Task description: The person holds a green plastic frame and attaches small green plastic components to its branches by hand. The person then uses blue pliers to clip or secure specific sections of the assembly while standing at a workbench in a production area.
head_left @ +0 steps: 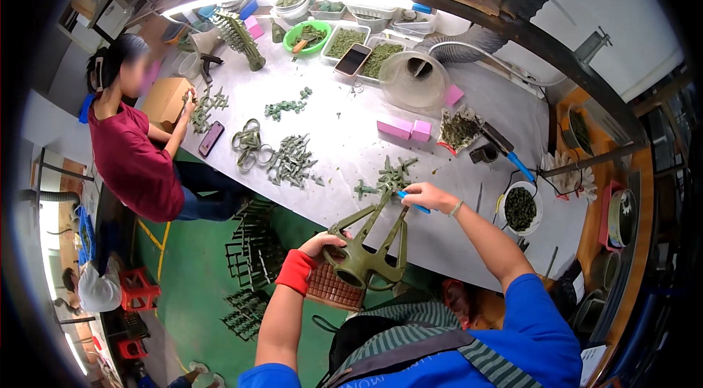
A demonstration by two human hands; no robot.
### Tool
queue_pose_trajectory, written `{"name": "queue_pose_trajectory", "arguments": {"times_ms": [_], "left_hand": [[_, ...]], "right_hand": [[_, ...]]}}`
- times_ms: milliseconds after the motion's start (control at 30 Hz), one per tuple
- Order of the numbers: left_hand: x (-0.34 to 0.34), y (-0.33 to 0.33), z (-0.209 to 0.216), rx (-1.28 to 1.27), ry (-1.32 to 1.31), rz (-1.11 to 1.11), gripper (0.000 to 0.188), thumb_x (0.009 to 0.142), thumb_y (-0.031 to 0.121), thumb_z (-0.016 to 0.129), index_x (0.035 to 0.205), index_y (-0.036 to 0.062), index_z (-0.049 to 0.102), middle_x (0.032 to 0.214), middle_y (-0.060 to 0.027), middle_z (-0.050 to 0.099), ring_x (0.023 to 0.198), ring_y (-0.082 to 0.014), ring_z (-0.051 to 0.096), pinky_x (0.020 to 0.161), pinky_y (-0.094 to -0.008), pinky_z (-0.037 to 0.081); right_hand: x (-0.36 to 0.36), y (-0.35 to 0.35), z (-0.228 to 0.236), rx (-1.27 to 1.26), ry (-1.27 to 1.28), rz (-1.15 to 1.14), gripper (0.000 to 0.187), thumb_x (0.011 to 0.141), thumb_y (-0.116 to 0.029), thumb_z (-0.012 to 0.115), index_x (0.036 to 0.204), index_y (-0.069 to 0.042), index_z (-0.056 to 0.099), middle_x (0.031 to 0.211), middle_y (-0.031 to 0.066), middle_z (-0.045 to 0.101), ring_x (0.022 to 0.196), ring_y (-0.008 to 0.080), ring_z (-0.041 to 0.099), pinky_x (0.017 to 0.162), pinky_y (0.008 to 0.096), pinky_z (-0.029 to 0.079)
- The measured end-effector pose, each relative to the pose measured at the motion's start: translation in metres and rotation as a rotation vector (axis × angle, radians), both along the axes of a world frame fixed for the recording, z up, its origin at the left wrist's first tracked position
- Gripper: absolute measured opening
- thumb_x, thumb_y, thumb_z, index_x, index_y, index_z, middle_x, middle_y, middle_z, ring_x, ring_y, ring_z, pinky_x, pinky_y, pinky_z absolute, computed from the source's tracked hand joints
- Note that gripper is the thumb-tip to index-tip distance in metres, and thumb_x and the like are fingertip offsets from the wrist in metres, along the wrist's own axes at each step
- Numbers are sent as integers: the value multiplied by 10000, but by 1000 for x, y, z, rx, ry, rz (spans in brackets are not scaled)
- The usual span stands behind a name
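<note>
My left hand (321,244), with a red band at the wrist, is closed on an olive-green plastic part (356,260). The part has a round hollow end toward me and long struts reaching over the table edge. In my right hand (433,198) is a slim blue-handled tool (415,202), held against the far end of a strut; its tip is too small to make out. Just beyond lie small green branched plastic pieces (394,172). A brown woven surface (333,287) shows below the part.
A grey-white worktable (340,142) carries a heap of green pieces (294,159), pink blocks (395,127), a white bowl of dark green bits (521,210) and a clear hood (414,82). A co-worker in a maroon shirt (132,157) stands at the left. Dark racks (253,245) stand on the green floor.
</note>
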State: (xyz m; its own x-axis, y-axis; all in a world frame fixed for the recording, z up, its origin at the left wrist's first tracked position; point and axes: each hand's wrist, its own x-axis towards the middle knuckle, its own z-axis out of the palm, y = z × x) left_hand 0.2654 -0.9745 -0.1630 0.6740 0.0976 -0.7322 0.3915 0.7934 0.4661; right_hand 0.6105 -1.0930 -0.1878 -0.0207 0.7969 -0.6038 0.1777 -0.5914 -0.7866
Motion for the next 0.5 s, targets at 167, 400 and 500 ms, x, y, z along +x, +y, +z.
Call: {"name": "queue_pose_trajectory", "arguments": {"times_ms": [167, 400, 500], "left_hand": [[-14, -6, 2, -14, -96, 2, 300, 815, 142, 641, 1103, 74, 594, 844, -22, 613, 681, -131, 591, 620, -277, 488], [-43, -14, -1, 6, -93, 78, 306, 811, 144, 650, 1104, 83, 589, 888, -28, 622, 717, -125, 606, 608, -267, 493], [-56, -18, 7, -9, -58, 118, 350, 805, 98, 678, 1140, 89, 579, 938, -41, 633, 787, -139, 625, 653, -289, 518]], "right_hand": [[17, -9, 12, -65, 438, -201, 392, 845, -354, 697, 1084, -49, 639, 901, 23, 647, 659, 76, 544, 557, 258, 475], [23, -89, -58, -42, -747, -190, 433, 757, -359, 730, 972, 1, 626, 866, 145, 625, 747, 226, 602, 641, 368, 507], [-7, -118, -91, 67, -1108, -191, 467, 726, -357, 713, 986, 17, 609, 981, 234, 609, 1006, 404, 564, 890, 483, 452]]}}
